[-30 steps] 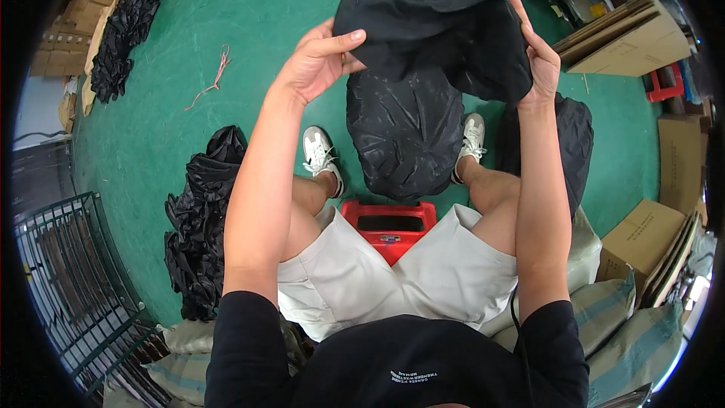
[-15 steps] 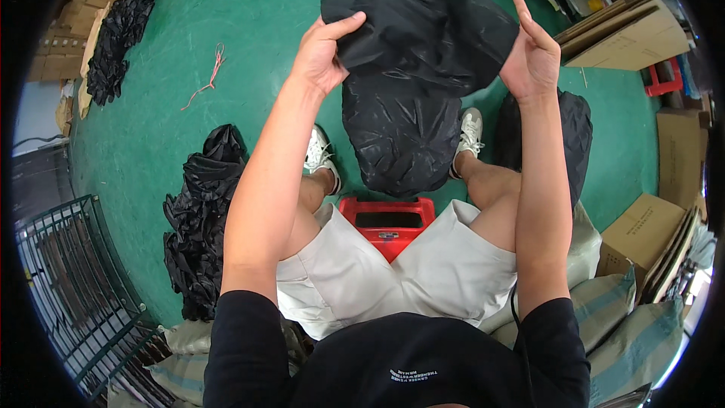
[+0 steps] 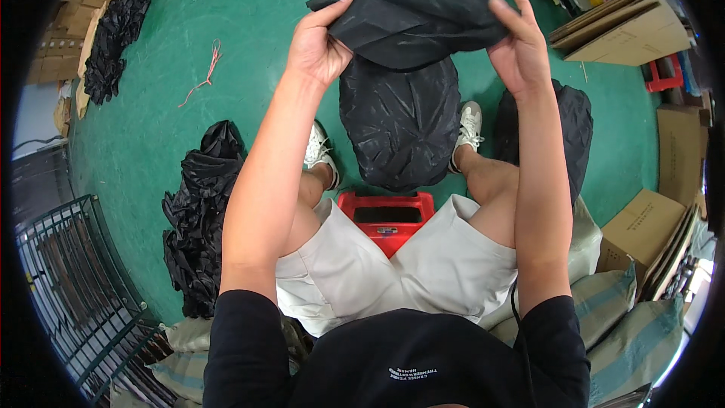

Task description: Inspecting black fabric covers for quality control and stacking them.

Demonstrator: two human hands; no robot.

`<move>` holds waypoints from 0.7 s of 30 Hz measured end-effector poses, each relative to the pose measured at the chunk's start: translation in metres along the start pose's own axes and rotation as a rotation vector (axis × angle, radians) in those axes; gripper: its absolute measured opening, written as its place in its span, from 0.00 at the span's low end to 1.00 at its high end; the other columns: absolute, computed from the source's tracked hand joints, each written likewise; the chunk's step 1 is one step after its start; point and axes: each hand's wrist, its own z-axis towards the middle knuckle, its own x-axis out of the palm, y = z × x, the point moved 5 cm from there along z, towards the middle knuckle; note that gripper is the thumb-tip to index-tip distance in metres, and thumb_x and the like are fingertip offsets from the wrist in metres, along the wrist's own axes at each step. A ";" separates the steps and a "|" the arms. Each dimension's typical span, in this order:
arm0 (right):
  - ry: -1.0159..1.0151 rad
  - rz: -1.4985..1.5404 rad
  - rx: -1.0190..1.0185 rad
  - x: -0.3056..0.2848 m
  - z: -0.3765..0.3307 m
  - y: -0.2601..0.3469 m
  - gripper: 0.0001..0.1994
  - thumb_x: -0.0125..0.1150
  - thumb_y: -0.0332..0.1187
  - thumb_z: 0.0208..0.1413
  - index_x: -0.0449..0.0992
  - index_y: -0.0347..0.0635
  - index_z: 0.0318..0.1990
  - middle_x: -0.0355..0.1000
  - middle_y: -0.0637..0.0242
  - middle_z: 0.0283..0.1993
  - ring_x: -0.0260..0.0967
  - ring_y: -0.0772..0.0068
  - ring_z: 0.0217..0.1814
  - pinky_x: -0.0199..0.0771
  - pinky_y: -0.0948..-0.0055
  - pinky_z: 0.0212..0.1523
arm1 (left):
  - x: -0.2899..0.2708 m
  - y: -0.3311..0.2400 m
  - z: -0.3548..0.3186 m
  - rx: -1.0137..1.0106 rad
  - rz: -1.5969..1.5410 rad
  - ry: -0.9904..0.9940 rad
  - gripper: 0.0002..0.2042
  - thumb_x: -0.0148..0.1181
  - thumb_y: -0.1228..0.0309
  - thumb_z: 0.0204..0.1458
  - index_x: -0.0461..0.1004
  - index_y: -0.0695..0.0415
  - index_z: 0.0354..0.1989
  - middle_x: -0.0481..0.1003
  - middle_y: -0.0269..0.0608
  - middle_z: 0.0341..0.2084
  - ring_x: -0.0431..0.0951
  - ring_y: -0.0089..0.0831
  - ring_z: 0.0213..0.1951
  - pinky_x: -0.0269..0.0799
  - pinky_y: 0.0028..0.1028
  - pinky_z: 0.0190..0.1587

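While two bare hands are stretching forward over a green floor (image 3: pixel 264 53), a folded black cloth (image 3: pixel 415 26) is spanning the space between them, partly overlapping the view of a rounded black bundle (image 3: pixel 400 128). The left hand (image 3: pixel 321 45) is pinching one end, thumb above, fingers curling beneath. The right hand (image 3: pixel 522 49) is meeting the other end, thumb and forefinger spreading apart; whether its remaining fingers are gripping, I cannot tell.

Cloth (image 3: pixel 415 23) between hands (image 3: pixel 316 51); bundle (image 3: pixel 400 125) between shoes (image 3: pixel 470 127)
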 end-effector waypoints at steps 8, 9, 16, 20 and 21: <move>-0.123 -0.116 0.143 -0.011 -0.002 -0.008 0.20 0.52 0.19 0.58 0.65 0.38 0.59 0.75 0.57 0.40 0.75 0.66 0.42 0.80 0.68 0.42 | 0.013 0.005 -0.008 -0.083 0.018 -0.149 0.08 0.54 0.75 0.56 0.74 0.66 0.41 0.78 0.50 0.41 0.80 0.40 0.44 0.74 0.41 0.54; -0.125 -0.115 0.144 -0.011 -0.001 -0.009 0.20 0.52 0.19 0.58 0.65 0.38 0.59 0.75 0.57 0.40 0.75 0.66 0.42 0.80 0.68 0.42 | 0.014 0.007 -0.009 -0.110 0.025 -0.181 0.08 0.55 0.76 0.56 0.74 0.65 0.41 0.78 0.49 0.41 0.80 0.40 0.44 0.74 0.42 0.54; -0.106 0.052 0.082 -0.006 0.029 -0.011 0.19 0.48 0.18 0.59 0.63 0.34 0.59 0.73 0.54 0.45 0.73 0.61 0.47 0.76 0.59 0.52 | 0.008 0.012 0.029 -0.135 0.100 -0.203 0.11 0.58 0.81 0.52 0.74 0.63 0.44 0.79 0.44 0.41 0.80 0.38 0.42 0.74 0.39 0.51; 0.200 0.127 -0.258 0.040 0.031 0.028 0.24 0.49 0.14 0.53 0.68 0.43 0.58 0.68 0.57 0.58 0.66 0.54 0.61 0.66 0.54 0.63 | 0.057 -0.025 0.024 0.388 0.205 0.150 0.13 0.59 0.78 0.53 0.74 0.60 0.48 0.77 0.41 0.46 0.77 0.38 0.48 0.68 0.41 0.58; 0.235 0.226 -0.257 0.065 0.020 0.042 0.22 0.49 0.14 0.54 0.69 0.40 0.56 0.68 0.55 0.57 0.67 0.54 0.60 0.68 0.54 0.61 | 0.073 -0.038 0.027 0.336 0.007 0.558 0.23 0.57 0.79 0.54 0.62 0.57 0.59 0.72 0.44 0.52 0.74 0.41 0.53 0.65 0.41 0.62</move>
